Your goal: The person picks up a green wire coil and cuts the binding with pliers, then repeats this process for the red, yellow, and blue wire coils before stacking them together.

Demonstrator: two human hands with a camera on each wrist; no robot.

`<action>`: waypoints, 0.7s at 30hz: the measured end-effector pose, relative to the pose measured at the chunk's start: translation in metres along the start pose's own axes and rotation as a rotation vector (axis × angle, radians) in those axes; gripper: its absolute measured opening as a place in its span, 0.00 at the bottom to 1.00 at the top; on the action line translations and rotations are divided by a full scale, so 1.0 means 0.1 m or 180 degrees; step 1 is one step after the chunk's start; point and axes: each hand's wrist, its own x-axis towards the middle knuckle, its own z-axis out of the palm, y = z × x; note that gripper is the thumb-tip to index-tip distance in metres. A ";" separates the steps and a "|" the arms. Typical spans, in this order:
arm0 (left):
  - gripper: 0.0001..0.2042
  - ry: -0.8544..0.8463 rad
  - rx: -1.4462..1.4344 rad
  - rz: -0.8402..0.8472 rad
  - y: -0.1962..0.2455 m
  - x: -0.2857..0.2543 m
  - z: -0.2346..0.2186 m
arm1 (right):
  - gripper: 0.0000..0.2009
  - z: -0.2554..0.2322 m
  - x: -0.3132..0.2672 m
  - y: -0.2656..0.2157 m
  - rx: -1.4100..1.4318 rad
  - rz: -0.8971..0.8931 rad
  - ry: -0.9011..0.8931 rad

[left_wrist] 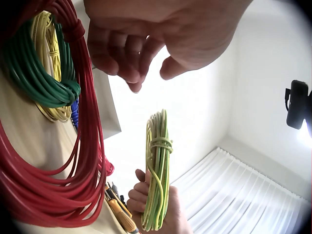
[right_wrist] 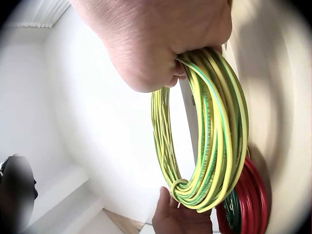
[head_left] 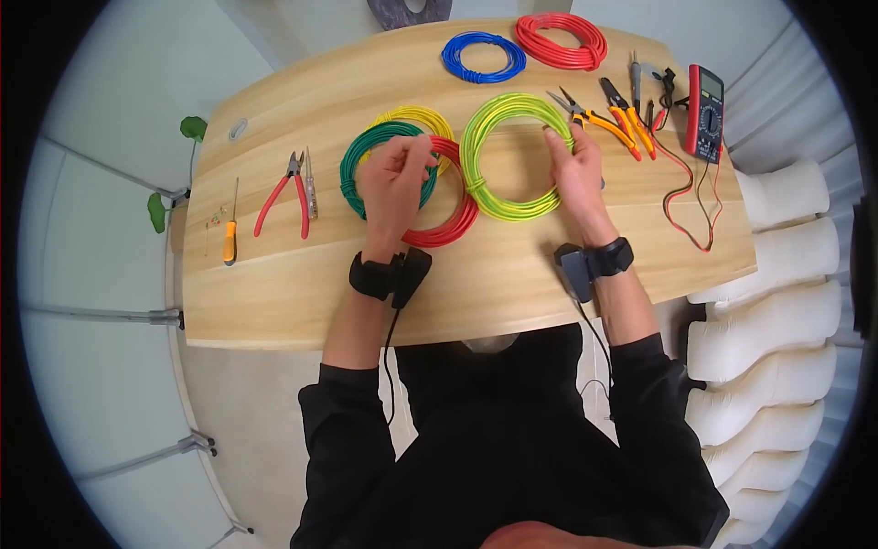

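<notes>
My right hand (head_left: pixel 578 178) grips the right side of a yellow-green striped wire coil (head_left: pixel 512 208), raised above the table. Its own wire is wound round the bundle as a tie, which shows in the right wrist view on this coil (right_wrist: pixel 219 146). My left hand (head_left: pixel 395 188) hovers over a green wire coil (head_left: pixel 352 178), fingers loosely bent and holding nothing. In the left wrist view its thumb is apart from the fingers. The green coil overlaps a yellow coil (head_left: pixel 430 114) and a red coil (head_left: pixel 444 235), partly hidden by the hand.
At the back lie a blue coil (head_left: pixel 455 59) and another red coil (head_left: pixel 585 59). Pliers (head_left: pixel 608 125), wire strippers (head_left: pixel 631 114) and a multimeter (head_left: pixel 709 114) with leads are on the right. Red-handled cutters (head_left: pixel 274 206), a tester pen (head_left: pixel 311 197) and a screwdriver (head_left: pixel 230 238) lie left.
</notes>
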 end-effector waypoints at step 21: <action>0.10 -0.0749 0.2224 0.0172 0.18 -0.14 0.11 | 0.05 -0.10 0.08 -0.08 0.1364 0.0469 -0.0016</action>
